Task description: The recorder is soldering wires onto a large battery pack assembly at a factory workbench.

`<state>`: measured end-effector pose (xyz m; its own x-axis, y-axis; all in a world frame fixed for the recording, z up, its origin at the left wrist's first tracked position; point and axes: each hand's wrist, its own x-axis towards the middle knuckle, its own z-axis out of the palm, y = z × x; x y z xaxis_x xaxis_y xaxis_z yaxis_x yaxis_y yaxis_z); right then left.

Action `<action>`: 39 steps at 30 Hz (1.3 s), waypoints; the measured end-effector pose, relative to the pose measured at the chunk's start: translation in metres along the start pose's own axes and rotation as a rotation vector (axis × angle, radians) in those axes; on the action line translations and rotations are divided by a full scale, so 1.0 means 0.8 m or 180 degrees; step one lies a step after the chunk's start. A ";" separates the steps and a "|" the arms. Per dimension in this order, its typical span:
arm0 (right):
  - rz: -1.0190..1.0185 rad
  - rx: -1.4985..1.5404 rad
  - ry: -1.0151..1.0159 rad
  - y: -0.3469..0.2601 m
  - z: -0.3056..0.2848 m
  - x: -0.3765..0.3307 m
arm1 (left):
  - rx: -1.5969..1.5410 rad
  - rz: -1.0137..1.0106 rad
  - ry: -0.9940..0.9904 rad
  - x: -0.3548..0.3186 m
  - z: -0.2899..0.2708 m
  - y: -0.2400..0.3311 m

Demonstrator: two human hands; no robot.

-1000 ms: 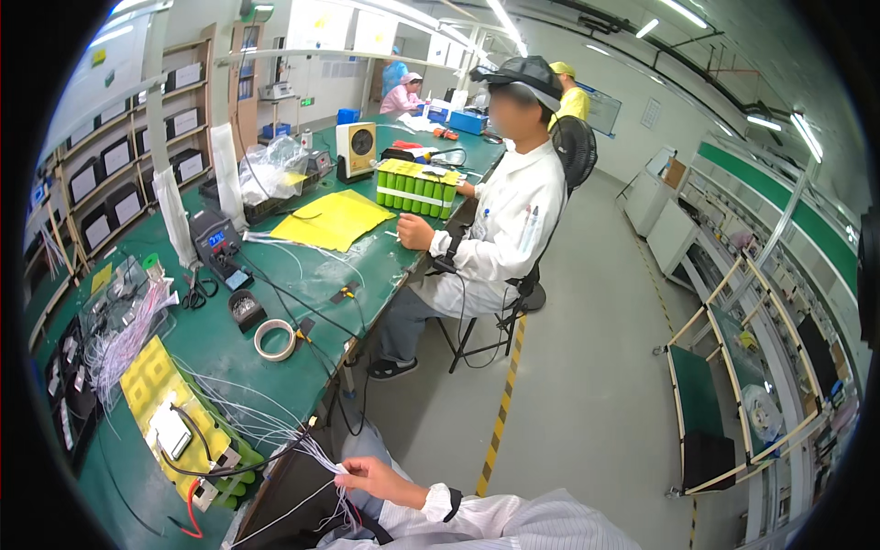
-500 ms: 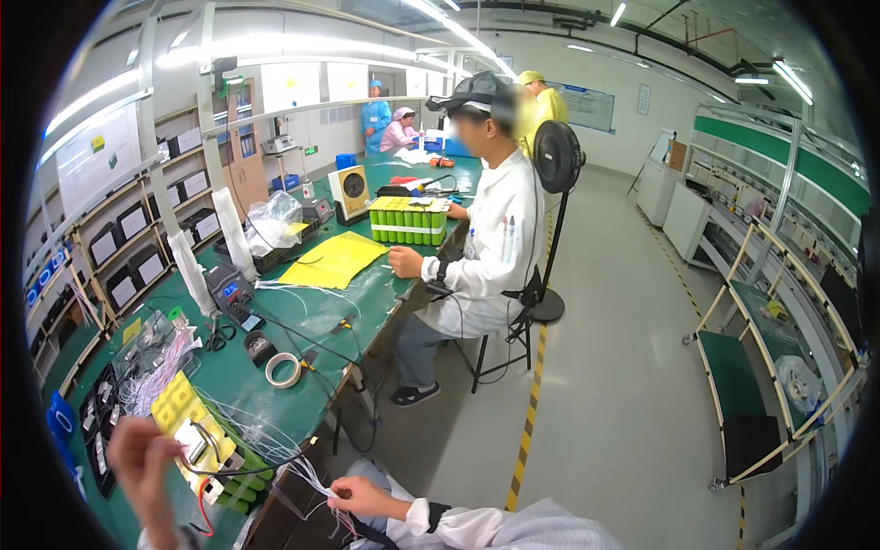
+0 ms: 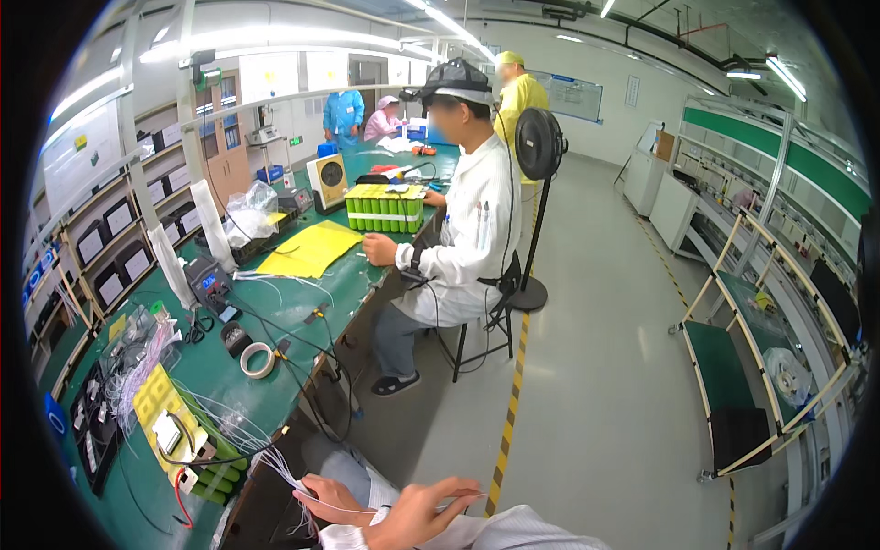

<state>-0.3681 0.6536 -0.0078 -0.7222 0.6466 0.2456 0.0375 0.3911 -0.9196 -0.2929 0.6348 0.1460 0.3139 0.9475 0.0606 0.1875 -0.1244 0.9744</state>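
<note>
My left hand (image 3: 332,500) sits low at the bench edge, its fingers pinched on a bundle of thin white wires (image 3: 252,438). These wires fan out leftward over the green bench (image 3: 284,316). My right hand (image 3: 423,509) is just right of it, fingers spread, with a single white strand running across them. The wires lead to a yellow-topped battery pack (image 3: 165,417) with green cells (image 3: 218,478) at its near end. A red lead curls below the pack.
A tape roll (image 3: 258,359), a small meter (image 3: 206,280) and black cables lie mid-bench. Farther along, a seated co-worker in a white coat (image 3: 463,234) handles a block of green cells (image 3: 385,211) beside a yellow sheet (image 3: 307,249). A standing fan (image 3: 539,147) and metal racks (image 3: 761,367) border the aisle.
My left hand dropped from the raised spot at the far left to the wires by the bench edge. The view swung slightly, and my right hand's fingers spread.
</note>
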 end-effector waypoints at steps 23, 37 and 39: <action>0.2071 0.3327 -0.0506 -0.015 -0.025 0.029 | 0.1160 -0.1162 0.2814 -0.356 -0.122 -0.149; 0.2488 0.3857 -0.0381 -0.043 0.018 0.015 | -0.1611 -0.0984 0.2693 -0.327 -0.024 -0.168; 0.2491 0.3892 -0.0291 -0.040 0.021 0.012 | -0.2315 -0.0671 0.2963 -0.291 -0.032 -0.182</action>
<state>-0.3880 0.6365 0.0185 -0.8359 0.3668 -0.4084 -0.1317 -0.8563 -0.4995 -0.4167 0.4400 -0.0041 -0.5094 0.8159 -0.2737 -0.5096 -0.0297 0.8599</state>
